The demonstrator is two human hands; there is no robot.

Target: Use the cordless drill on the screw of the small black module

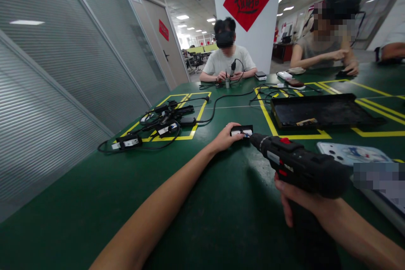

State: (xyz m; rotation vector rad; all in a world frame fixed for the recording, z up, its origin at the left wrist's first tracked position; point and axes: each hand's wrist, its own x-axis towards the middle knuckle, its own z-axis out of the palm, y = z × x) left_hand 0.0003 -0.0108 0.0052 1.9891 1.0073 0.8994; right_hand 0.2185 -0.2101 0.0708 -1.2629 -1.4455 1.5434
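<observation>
My right hand (303, 196) is wrapped round the grip of a black cordless drill (294, 162) with red switches. The drill points left, and its tip meets the face of a small black-and-white block (243, 128) on the green table. My left hand (228, 137) grips that block by its left end, thumb over the white front and fingers behind. Whether a screw sits at the drill tip is too small to tell.
On the left lie black adapters and cables (171, 120) inside yellow tape lines. A black tray (329, 112) stands at the right, and a phone in a light blue case (354, 154) lies nearer me. A person in a headset (229, 57) sits opposite; another person (325, 46) sits at the right.
</observation>
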